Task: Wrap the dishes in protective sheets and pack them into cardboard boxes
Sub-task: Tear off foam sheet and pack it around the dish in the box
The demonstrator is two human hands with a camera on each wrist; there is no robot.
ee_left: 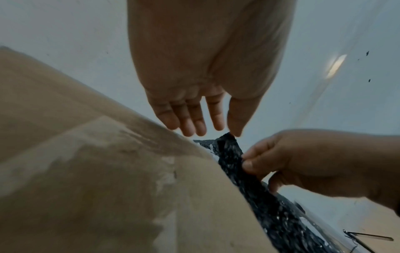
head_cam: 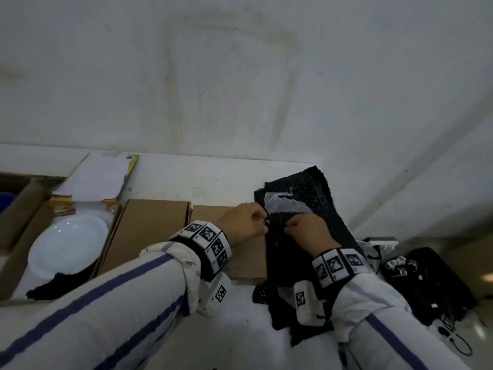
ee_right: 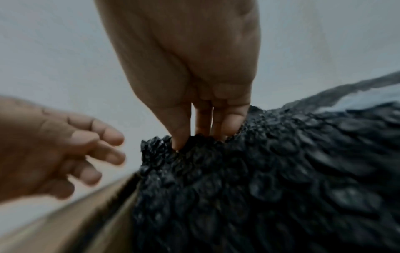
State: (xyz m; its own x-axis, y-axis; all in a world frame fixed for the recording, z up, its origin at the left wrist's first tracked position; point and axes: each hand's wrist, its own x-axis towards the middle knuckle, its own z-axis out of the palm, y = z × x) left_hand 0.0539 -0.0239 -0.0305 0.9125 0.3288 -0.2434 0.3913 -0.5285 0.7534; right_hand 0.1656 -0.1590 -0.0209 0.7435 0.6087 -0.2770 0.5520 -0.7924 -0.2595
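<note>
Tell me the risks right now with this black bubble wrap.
1. Only the right hand pinches the black bubble wrap. The left hand merely touches its corner, so the sheet may slip or tear if pulled.
2. Its near end runs beneath the right wrist, which could pin it.
3. A clear scrap lies on top and would likely slide off when the sheet is lifted.

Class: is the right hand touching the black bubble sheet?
Touching. The right wrist view shows the right hand pinching the black bubble sheet at its edge.
</note>
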